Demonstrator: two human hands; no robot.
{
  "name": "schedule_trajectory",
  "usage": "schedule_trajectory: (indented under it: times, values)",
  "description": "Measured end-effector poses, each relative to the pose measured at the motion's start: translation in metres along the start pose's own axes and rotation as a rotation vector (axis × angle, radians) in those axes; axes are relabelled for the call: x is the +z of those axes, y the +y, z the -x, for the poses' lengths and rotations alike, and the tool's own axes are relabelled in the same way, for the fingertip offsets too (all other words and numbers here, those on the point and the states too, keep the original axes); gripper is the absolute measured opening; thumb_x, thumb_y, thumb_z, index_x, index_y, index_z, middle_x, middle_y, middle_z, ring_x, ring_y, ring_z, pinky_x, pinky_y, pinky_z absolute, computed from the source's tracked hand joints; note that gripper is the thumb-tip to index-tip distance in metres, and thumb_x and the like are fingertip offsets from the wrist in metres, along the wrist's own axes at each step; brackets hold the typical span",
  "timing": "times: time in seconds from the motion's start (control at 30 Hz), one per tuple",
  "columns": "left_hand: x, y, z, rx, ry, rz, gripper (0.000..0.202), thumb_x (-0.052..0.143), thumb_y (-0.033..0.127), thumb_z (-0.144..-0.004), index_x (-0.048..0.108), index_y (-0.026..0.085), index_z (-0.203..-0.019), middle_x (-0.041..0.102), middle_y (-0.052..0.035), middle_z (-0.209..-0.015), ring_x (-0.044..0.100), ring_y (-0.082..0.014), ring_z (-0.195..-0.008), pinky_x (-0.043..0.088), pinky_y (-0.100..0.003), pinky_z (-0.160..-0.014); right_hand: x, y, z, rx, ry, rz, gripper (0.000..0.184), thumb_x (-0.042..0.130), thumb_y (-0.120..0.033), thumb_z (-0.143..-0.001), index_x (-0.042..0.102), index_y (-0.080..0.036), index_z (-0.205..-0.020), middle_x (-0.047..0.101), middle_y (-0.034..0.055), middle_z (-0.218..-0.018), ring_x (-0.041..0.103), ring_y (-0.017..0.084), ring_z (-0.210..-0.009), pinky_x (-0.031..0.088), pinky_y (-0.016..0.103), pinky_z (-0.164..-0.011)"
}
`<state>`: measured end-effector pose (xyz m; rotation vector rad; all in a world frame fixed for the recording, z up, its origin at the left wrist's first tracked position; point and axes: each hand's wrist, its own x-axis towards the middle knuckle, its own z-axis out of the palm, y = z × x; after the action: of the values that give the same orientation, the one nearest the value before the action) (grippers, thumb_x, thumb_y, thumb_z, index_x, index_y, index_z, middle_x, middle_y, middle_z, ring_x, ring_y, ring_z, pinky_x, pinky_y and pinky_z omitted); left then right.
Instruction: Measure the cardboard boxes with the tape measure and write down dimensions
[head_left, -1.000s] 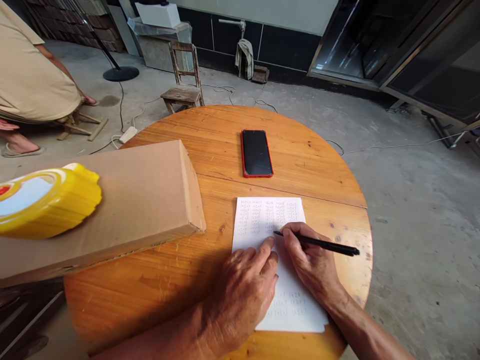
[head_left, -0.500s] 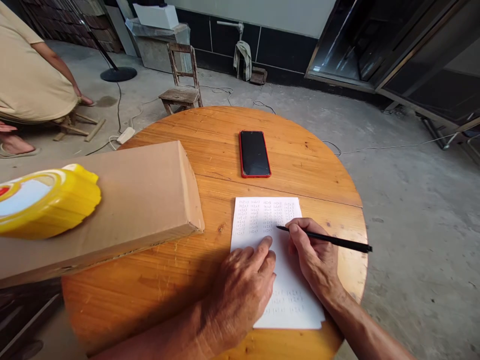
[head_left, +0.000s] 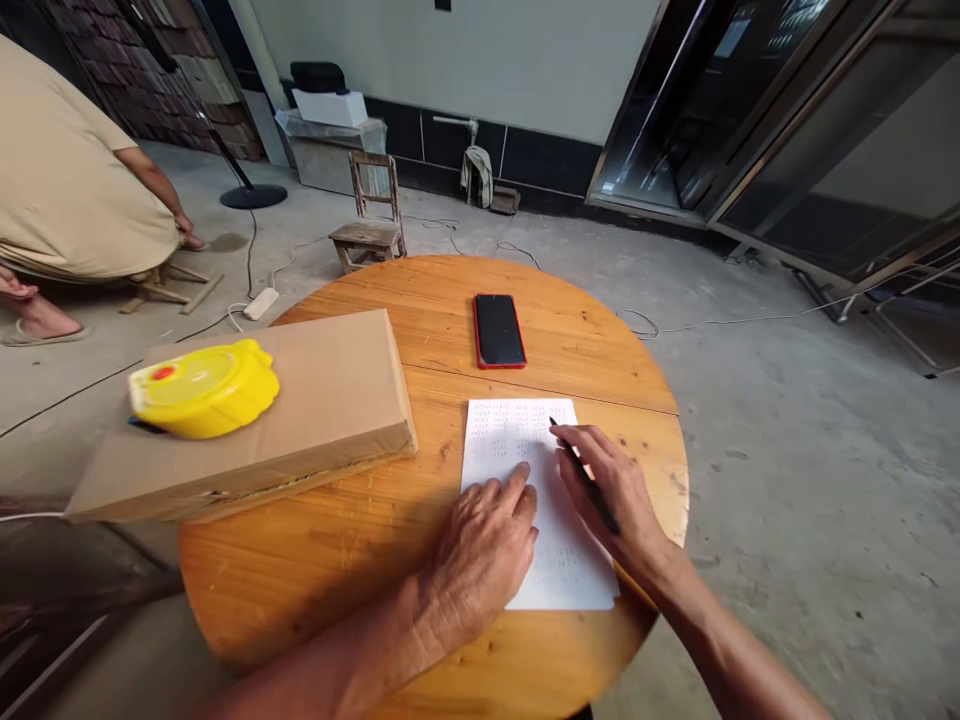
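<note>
A white sheet of paper (head_left: 559,570) lies on the round wooden table, with rows of small handwritten figures at its top and a few more near its bottom edge. My left hand (head_left: 491,540) rests on the paper's left side, index finger stretched out and the others loosely bent, holding nothing. In my right hand (head_left: 611,485) is a black pen (head_left: 589,485), its tip just over the upper right rows. Whether the tip touches the paper I cannot tell. Beyond the paper lies a phone (head_left: 500,330) in a red case, screen dark.
On the left of the wooden table (head_left: 360,560) is a cardboard box (head_left: 337,380) with a yellow tape measure (head_left: 206,385) on top. A small wooden chair (head_left: 371,225) stands behind. At far left a person (head_left: 82,190) sits low near a black stand base (head_left: 253,196).
The view has tilted up and shifted. My right hand has turned the pen steeper and moved its tip up toward the top right rows; my left hand stays on the paper.
</note>
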<state>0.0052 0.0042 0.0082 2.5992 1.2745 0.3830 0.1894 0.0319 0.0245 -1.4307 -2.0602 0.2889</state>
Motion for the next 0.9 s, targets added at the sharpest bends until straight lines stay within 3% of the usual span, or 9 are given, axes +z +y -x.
schedule_trajectory:
  times: [0.13, 0.23, 0.43, 0.6, 0.77, 0.9]
  values:
    - [-0.013, 0.007, 0.011, -0.005, -0.060, -0.064, 0.035, 0.059, 0.017, -0.083, 0.061, 0.012, -0.117, 0.054, -0.0168, -0.138, 0.060, -0.0319, -0.109, 0.054, -0.049, -0.089, -0.008, -0.003, 0.012, -0.173, -0.227, 0.460, 0.035, 0.044, -0.007, -0.092, 0.060, -0.016, -0.122, 0.066, 0.0153, -0.113, 0.061, 0.028, -0.096, 0.045, 0.040, -0.082]
    - [-0.024, 0.011, 0.032, -0.002, -0.071, -0.072, 0.033, 0.062, 0.016, -0.080, 0.064, 0.014, -0.113, 0.059, -0.0161, -0.132, 0.060, -0.0325, -0.112, 0.053, -0.050, -0.094, -0.006, -0.006, 0.021, -0.174, -0.261, 0.562, 0.037, 0.045, -0.005, -0.091, 0.061, -0.018, -0.122, 0.065, 0.0138, -0.114, 0.061, 0.027, -0.093, 0.043, 0.039, -0.079]
    - [-0.018, 0.016, 0.084, -0.108, -0.019, -0.013, 0.048, 0.062, 0.014, -0.077, 0.062, 0.018, -0.125, 0.051, -0.0134, -0.145, 0.045, -0.0325, -0.134, 0.046, -0.053, -0.104, -0.006, -0.012, 0.061, -0.050, -0.096, 0.408, 0.039, 0.039, -0.004, -0.090, 0.059, -0.017, -0.121, 0.065, 0.0133, -0.119, 0.062, 0.026, -0.103, 0.045, 0.040, -0.082]
    - [-0.003, 0.021, 0.096, -0.131, 0.028, -0.038, 0.052, 0.062, 0.018, -0.078, 0.059, 0.018, -0.130, 0.048, -0.0135, -0.147, 0.044, -0.0333, -0.135, 0.045, -0.056, -0.104, 0.004, -0.006, 0.100, 0.037, 0.063, 0.312, 0.037, 0.038, -0.010, -0.093, 0.057, -0.019, -0.123, 0.063, 0.0136, -0.126, 0.062, 0.027, -0.107, 0.051, 0.044, -0.084]
    - [0.007, 0.021, 0.097, -0.102, 0.158, -0.039, 0.050, 0.060, 0.019, -0.081, 0.057, 0.020, -0.131, 0.048, -0.0128, -0.148, 0.044, -0.0327, -0.135, 0.043, -0.058, -0.105, 0.013, -0.004, 0.106, 0.113, 0.244, 0.252, 0.032, 0.038, -0.016, -0.095, 0.060, -0.020, -0.117, 0.064, 0.0139, -0.125, 0.062, 0.028, -0.114, 0.052, 0.049, -0.089]
    - [0.011, 0.018, 0.106, -0.087, 0.267, 0.070, 0.051, 0.062, 0.020, -0.079, 0.057, 0.020, -0.130, 0.049, -0.0122, -0.146, 0.045, -0.0313, -0.134, 0.046, -0.054, -0.105, 0.008, -0.018, 0.097, 0.062, 0.254, 0.218, 0.026, 0.042, -0.022, -0.095, 0.062, -0.023, -0.111, 0.064, 0.0133, -0.124, 0.063, 0.030, -0.112, 0.053, 0.055, -0.087]
